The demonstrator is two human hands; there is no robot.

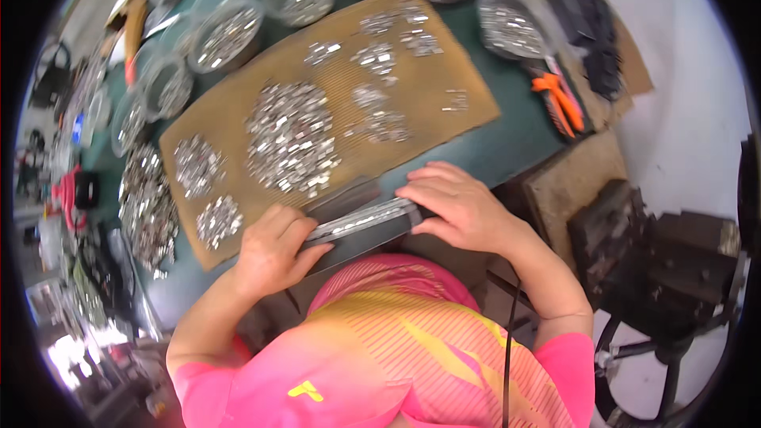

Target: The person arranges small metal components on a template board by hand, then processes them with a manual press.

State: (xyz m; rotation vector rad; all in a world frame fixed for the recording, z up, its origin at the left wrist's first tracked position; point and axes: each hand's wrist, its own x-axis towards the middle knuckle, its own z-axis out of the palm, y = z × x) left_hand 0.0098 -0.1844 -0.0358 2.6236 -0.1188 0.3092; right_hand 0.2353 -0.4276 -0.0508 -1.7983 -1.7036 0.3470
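My left hand (273, 250) is closed on the left end of a long, narrow silvery strip (361, 222) with dark edges, thumb on the near side and fingers on the far side. At its other end my right hand (460, 210) grips a dark end piece, fingers curled over it. The strip lies level at the table's near edge, close to my body; its exact kind does not show. Just behind it is a dark flat piece (346, 196). A big pile of small shiny metal pieces (292, 139) lies beyond, on a brown corrugated cardboard sheet (432, 131).
Smaller heaps of metal pieces (198, 165) dot the cardboard. Clear round tubs (226, 36) of similar pieces line the far and left edges of the green table (523, 150). Orange-handled pliers (561, 103) lie at the right, above a black machine (650, 246) beside the table.
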